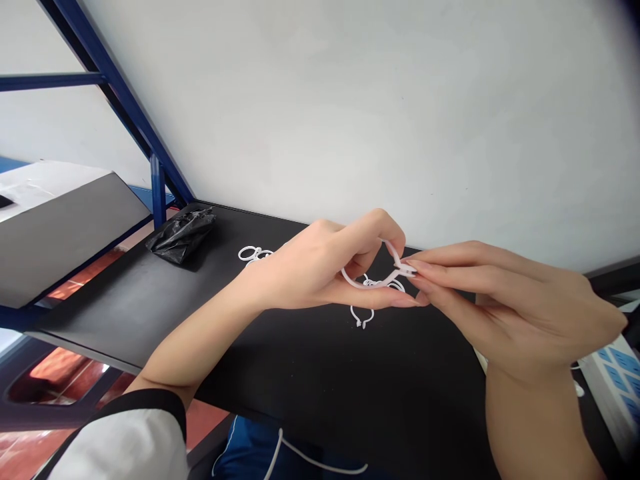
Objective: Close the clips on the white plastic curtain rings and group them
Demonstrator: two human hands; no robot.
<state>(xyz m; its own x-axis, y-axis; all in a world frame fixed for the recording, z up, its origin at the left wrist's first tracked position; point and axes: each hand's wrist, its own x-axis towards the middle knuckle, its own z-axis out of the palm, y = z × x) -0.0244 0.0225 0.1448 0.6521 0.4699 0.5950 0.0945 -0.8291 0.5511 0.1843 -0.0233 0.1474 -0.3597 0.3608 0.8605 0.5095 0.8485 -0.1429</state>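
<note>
The white ring [367, 285] sits between my two hands, its long axis running sideways, the narrow joined-looking ends pointing right. My left hand [323, 267] curls round the loop, thumb beneath; my right hand [520, 303], nearer those ends, pinches them in its fingertips. Loose rings [397, 285] lie behind and below my left hand on the black table [325, 380], a crumpled black bag [183, 237] beyond my left forearm.

A crumpled black bag [183, 235] lies near a blue metal frame [159, 190]
</note>
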